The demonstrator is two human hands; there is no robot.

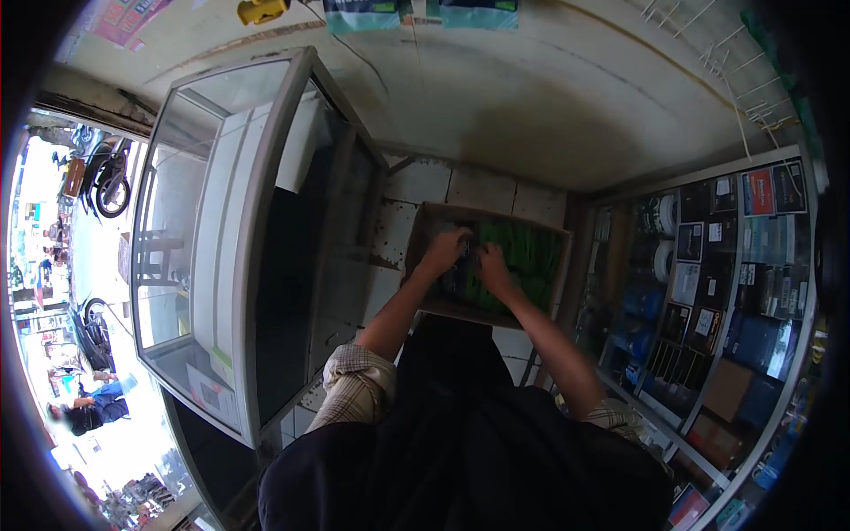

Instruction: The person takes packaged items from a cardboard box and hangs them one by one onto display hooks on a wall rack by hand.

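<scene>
A cardboard box point(496, 212) stands open on the floor in front of me, and both my hands reach into it. Bright green packs point(529, 257) fill its right part, and dark items point(453, 281) that I cannot name lie in its left part. My left hand point(449, 249) is over the dark items, its fingers bent together near the far wall of the box. Close by, my right hand point(493, 267) has its fingers curled at the left edge of the green packs. Whatever either hand pinches is too small and dark to name.
A glass display case point(266, 239) stands on my left, beyond which a street with parked motorcycles point(112, 181) shows. On my right is a glass-fronted shelf point(708, 425) full of boxed goods. A wall point(531, 106) rises behind the cardboard box.
</scene>
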